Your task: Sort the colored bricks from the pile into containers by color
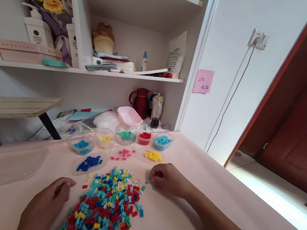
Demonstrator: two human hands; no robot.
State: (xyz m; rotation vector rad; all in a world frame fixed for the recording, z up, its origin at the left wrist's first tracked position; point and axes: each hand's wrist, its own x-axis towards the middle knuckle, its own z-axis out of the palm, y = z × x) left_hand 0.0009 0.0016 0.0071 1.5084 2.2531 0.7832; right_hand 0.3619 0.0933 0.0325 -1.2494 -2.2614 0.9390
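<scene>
Heaped bricks lie beside the curled left hand, palm hidden; right hand pinches, perhaps holding one; bare table rightward.

The worktop in front of me is pale pink, with a loose heap of mixed toy building bricks spread across its middle. Beyond it sit three shallow clear dishes and five deeper clear tubs, one brick colour in each. Leftward lies flat transparent plastic.
</scene>
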